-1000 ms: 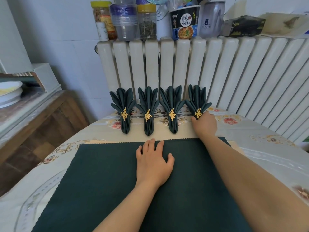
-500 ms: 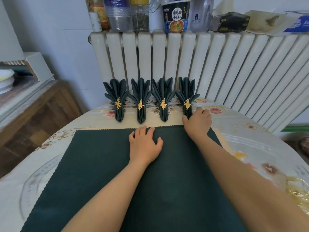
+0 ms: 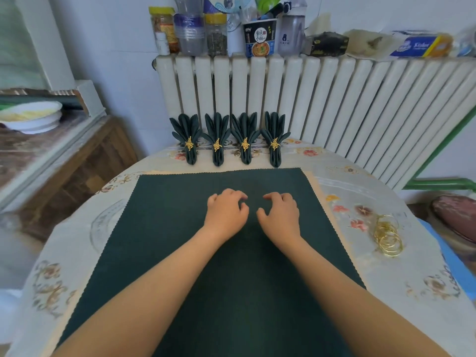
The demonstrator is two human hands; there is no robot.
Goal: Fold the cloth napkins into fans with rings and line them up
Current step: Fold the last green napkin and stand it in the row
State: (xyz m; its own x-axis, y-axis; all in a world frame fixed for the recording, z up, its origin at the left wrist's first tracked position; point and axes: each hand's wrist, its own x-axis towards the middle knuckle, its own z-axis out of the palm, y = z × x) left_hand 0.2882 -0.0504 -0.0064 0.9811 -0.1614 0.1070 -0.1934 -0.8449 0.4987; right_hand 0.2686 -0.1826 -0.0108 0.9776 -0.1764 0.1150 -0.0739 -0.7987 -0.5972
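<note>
Starting fan five: left hand point(image 3: 226, 212) and right hand point(image 3: 279, 215), fingers curled, pinch the flat dark-green cloth napkin point(image 3: 180, 253) at centre for pleating. Four ringed fans point(image 3: 231, 140) lined at 12; gold rings point(image 3: 387, 239) waiting at 3.

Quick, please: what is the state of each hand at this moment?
Left hand: fingers curled, resting on the flat napkin, holding nothing.
Right hand: the same.
</note>
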